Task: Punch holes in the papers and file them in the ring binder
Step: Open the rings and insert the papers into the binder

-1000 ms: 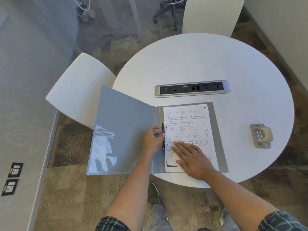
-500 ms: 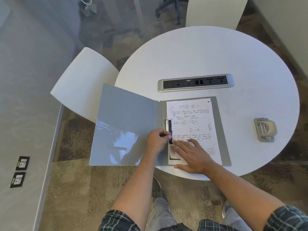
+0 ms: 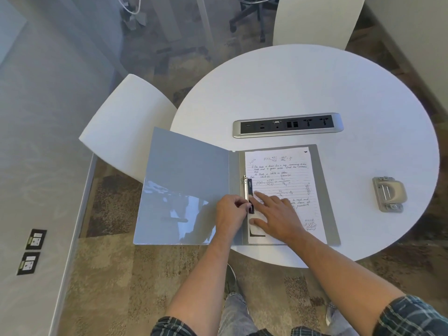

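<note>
- Ring binder [image 3: 189,187]: grey, lying open at the near-left edge of the round white table [image 3: 303,88]; its left cover overhangs the table edge, and glare on the clear inner pocket hides what it may hold.
- Left hand [image 3: 229,214]: fingers curled and pinched on the near end of the ring mechanism [image 3: 248,192]; fingertips hidden behind the metal bar.
- Ring mechanism: one ring visible at the far end; the near ring is covered by the hands, so whether it is closed cannot be told.
- Papers [image 3: 281,190]: lined, handwritten sheets on the binder's right half, left margin at the rings. Writing is mostly too small to read; fraction-style formulas beginning "P(" can be made out. Near portion is covered by the right hand.
- Right hand [image 3: 276,217]: fingers straight and spread, pressing flat on the papers.
- Power strip [image 3: 287,124]: set into the table, far of the binder; socket labels unreadable.
- Hole punch [image 3: 389,194]: beige, at the table's right, well apart from the binder; no brand legible.
</note>
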